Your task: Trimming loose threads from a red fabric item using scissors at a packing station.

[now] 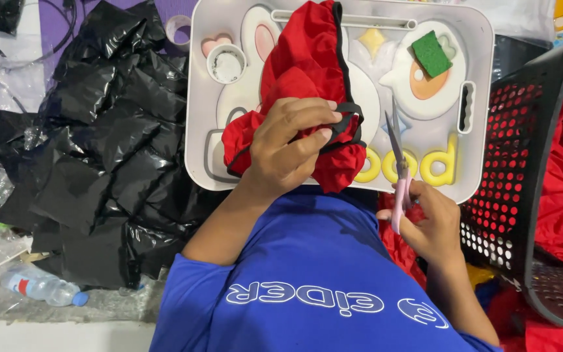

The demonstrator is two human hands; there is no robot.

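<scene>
On the grey lap tray (pixel 477 58), your left hand (pixel 288 146) pinches the red garment (pixel 301 72) by its black elastic trim (pixel 346 127), fingers closed on it. Your right hand (pixel 428 225) sits at 4 o'clock from the cloth, wrapped around pink-handled scissors (pixel 399 166), blades nearly shut and pointing to 12. The garment's long axis runs 12 to 6; it's bunched and ruffled, black-edged.
</scene>
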